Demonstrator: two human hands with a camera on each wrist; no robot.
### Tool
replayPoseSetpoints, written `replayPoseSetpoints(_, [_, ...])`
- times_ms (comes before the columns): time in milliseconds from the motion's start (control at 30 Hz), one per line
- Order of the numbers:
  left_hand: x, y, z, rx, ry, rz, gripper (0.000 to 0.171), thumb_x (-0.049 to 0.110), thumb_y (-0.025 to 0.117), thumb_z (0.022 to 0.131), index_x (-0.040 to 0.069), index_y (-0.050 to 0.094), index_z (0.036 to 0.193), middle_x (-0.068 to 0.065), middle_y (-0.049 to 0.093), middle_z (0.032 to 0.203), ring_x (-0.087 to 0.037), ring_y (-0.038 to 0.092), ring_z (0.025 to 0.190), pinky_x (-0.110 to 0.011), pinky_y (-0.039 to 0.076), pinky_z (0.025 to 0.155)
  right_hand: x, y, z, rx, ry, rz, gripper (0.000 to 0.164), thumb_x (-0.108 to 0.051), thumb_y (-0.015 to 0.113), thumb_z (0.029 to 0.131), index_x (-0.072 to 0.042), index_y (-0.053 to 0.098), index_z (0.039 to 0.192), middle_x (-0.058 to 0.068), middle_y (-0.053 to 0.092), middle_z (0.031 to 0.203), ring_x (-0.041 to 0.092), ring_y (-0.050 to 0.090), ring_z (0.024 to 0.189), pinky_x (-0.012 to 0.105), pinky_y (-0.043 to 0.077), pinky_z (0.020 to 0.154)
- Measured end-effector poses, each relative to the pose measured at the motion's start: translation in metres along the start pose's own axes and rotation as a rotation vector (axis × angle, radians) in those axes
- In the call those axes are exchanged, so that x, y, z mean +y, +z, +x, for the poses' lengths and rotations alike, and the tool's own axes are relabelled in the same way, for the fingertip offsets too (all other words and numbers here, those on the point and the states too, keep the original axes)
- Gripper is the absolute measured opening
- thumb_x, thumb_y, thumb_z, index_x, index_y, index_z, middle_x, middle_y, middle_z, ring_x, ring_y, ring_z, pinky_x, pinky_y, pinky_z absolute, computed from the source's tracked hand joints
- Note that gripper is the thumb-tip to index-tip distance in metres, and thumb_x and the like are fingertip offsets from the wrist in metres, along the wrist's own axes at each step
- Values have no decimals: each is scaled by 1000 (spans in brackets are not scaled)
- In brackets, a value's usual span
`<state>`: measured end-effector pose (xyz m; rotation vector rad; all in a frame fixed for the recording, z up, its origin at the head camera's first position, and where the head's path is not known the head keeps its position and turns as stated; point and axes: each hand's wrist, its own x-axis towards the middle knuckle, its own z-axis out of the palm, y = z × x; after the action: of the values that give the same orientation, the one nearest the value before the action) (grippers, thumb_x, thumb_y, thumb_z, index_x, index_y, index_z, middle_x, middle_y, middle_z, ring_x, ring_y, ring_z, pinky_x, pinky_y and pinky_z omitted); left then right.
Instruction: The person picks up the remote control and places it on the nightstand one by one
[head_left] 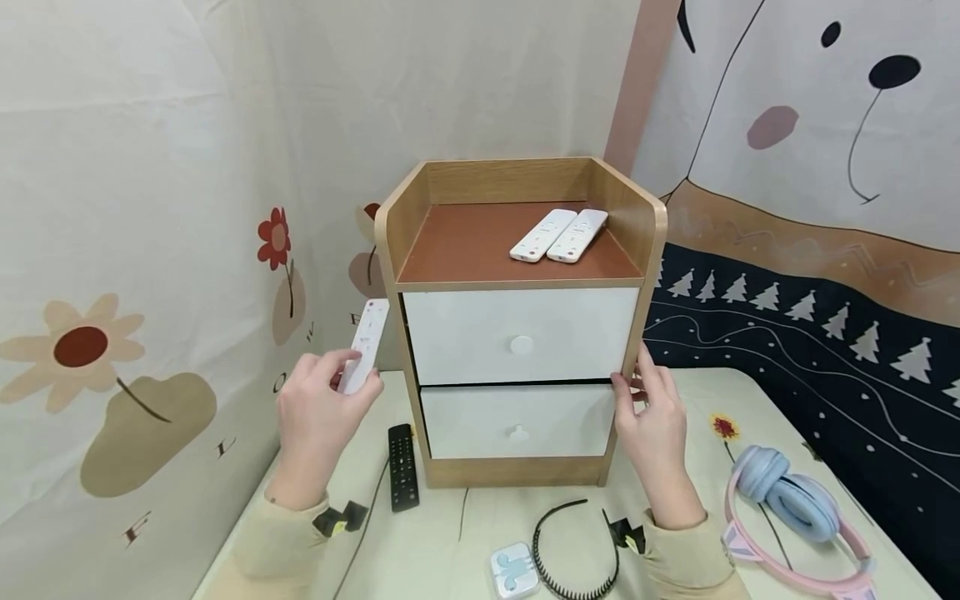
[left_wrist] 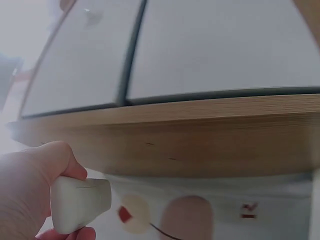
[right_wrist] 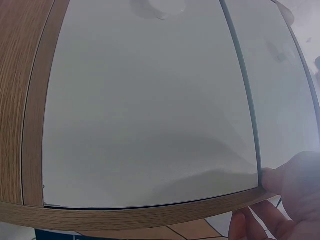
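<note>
My left hand (head_left: pixel 318 417) pinches a white remote control (head_left: pixel 365 346) between thumb and fingers, left of a small wooden cabinet (head_left: pixel 517 473). In the left wrist view one end of that remote (left_wrist: pixel 80 204) faces the camera, beside the cabinet's side panel (left_wrist: pixel 200 145). My right hand (head_left: pixel 654 425) holds the cabinet's right front edge, thumb in front near the gap between the upper drawer (head_left: pixel 465 337) and lower drawer (head_left: pixel 472 425). Both white drawers are closed. On the brown top shelf (head_left: pixel 465 242) two white remotes (head_left: pixel 543 235) lie side by side at the right.
A black remote (head_left: pixel 402 468) lies left of the cabinet's foot. In front are a boxed pair of earphones (head_left: pixel 514 570) and a black headband (head_left: pixel 577 593). Pink and blue headphones (head_left: pixel 806 517) lie at the right. Printed cloth (head_left: pixel 150 167) hangs behind and at both sides.
</note>
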<state>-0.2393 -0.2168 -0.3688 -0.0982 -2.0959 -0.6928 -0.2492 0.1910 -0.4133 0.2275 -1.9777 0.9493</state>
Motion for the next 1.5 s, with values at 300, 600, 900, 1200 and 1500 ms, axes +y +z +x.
replayPoseSetpoints(300, [26,-20,42,93,14,-75,35,25,85,88,1,83,114,-17,72,91,-22,58,80,-19,42,64,0,0,-1,4,1,3,59,1,74,101,2,56,158,25,68,107,42,78,92,-6,40,83])
replayPoseSetpoints(600, [48,-34,65,246,37,-170,30,21,85,83,9,86,109,-18,71,86,-6,53,78,-10,36,65,-1,0,1,3,-2,-4,59,2,74,101,2,56,157,26,68,107,42,77,92,-7,39,84])
replayPoseSetpoints(900, [78,-44,76,333,130,-281,31,23,85,84,9,86,113,-18,69,90,-1,57,88,-8,39,66,-1,1,0,2,-1,-4,59,0,74,101,2,56,158,26,67,106,42,77,92,-8,38,84])
replayPoseSetpoints(1200, [111,-32,82,322,263,-316,30,22,84,86,8,86,112,-21,66,88,-28,60,83,-16,40,68,-1,0,1,5,0,-6,60,1,74,101,1,56,158,25,67,105,41,77,92,-7,39,84])
replayPoseSetpoints(1500, [133,-9,96,206,408,-202,29,24,83,86,7,84,110,-18,64,89,-29,61,75,-43,54,60,0,1,1,-4,14,-3,60,0,74,101,-1,56,159,24,67,106,41,77,92,-8,39,83])
